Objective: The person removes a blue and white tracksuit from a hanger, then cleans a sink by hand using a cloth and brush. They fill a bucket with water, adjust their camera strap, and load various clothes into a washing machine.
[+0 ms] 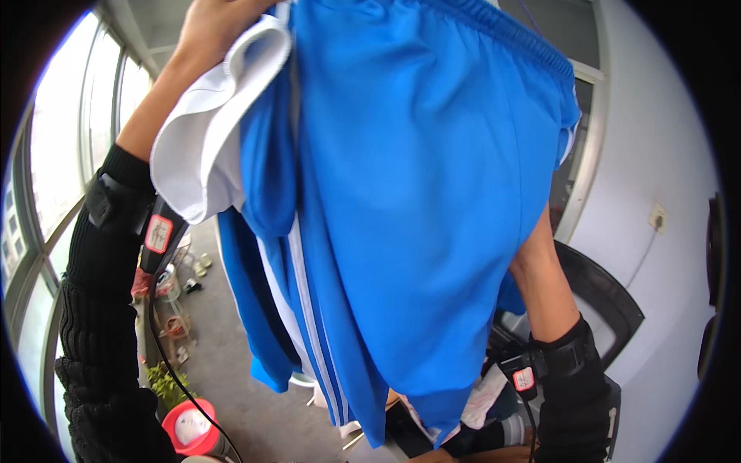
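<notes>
Blue, white-striped fabric shorts (424,201) hang mid-view, the bare left hand (220,27) clamped at their top; the bare right hand (529,258), mostly behind them, I cannot tell. Likely light, soft and floppy, they're best gripped by the gathered blue waistband (515,35).

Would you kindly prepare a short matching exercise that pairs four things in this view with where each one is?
Column one
1. Blue garment
2. Left hand
3. Red tub
4. Wall socket

Column two
A. Lower left, beside a green plant
B. On the pale wall at the right
C. Hanging across the middle of the picture
D. Raised at the upper left, partly cut off by the top edge

Right pairs: 1-C, 2-D, 3-A, 4-B
</notes>
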`<state>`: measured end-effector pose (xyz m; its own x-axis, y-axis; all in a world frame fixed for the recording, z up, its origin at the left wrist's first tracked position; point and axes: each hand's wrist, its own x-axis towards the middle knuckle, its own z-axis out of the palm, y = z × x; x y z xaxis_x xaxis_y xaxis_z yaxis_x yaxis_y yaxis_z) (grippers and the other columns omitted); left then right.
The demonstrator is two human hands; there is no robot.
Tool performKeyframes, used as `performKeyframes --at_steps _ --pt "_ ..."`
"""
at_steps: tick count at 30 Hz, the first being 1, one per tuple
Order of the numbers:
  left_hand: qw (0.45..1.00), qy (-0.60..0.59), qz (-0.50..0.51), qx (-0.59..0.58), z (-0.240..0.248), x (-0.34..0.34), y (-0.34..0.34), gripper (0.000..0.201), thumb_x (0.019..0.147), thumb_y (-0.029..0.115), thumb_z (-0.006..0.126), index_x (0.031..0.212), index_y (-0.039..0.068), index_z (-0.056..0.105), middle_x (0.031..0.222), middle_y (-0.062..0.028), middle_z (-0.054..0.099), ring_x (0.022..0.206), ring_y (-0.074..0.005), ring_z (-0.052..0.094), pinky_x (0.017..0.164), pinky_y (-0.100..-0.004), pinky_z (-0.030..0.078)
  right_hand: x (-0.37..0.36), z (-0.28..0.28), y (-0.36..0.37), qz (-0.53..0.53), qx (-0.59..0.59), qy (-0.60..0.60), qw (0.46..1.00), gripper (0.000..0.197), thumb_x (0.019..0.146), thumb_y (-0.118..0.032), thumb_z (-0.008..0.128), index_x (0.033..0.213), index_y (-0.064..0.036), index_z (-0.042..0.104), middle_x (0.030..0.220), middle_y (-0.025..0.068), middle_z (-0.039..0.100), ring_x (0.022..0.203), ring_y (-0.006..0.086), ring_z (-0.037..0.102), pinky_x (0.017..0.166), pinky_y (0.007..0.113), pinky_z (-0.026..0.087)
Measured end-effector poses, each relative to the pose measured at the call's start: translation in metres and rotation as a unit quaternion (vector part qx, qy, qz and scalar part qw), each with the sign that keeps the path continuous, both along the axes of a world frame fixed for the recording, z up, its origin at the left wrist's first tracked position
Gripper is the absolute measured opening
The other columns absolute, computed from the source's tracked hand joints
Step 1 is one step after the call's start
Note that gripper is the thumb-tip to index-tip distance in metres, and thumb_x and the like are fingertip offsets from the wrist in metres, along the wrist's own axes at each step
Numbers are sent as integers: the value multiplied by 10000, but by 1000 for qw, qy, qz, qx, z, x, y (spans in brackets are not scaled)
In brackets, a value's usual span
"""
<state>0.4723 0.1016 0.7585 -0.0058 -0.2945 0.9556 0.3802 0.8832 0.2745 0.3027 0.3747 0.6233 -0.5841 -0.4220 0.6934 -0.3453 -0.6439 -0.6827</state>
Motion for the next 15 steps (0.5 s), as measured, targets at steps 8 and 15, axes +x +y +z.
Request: performKeyframes --at_steps 8,15 --pt "996 64 30 63 -10 33 -48 482 890 363 685 1268 70 623 1265 -152 618 1059 -331 660 920 -454 538 -31 6 -53 -44 -77 212 973 337 864 -50 599 1149 125 560 1089 196 678 1013 229 631 884 324 483" --pt "987 -10 131 -97 9 32 -28 587 849 442 717 1270 47 613 1139 -175 672 954 -332 698 861 -439 571 -55 -45 -129 46 -143 112 982 282 894 -31 570 1143 101 557 1100 168 661 1024 222 614 881 340 489"
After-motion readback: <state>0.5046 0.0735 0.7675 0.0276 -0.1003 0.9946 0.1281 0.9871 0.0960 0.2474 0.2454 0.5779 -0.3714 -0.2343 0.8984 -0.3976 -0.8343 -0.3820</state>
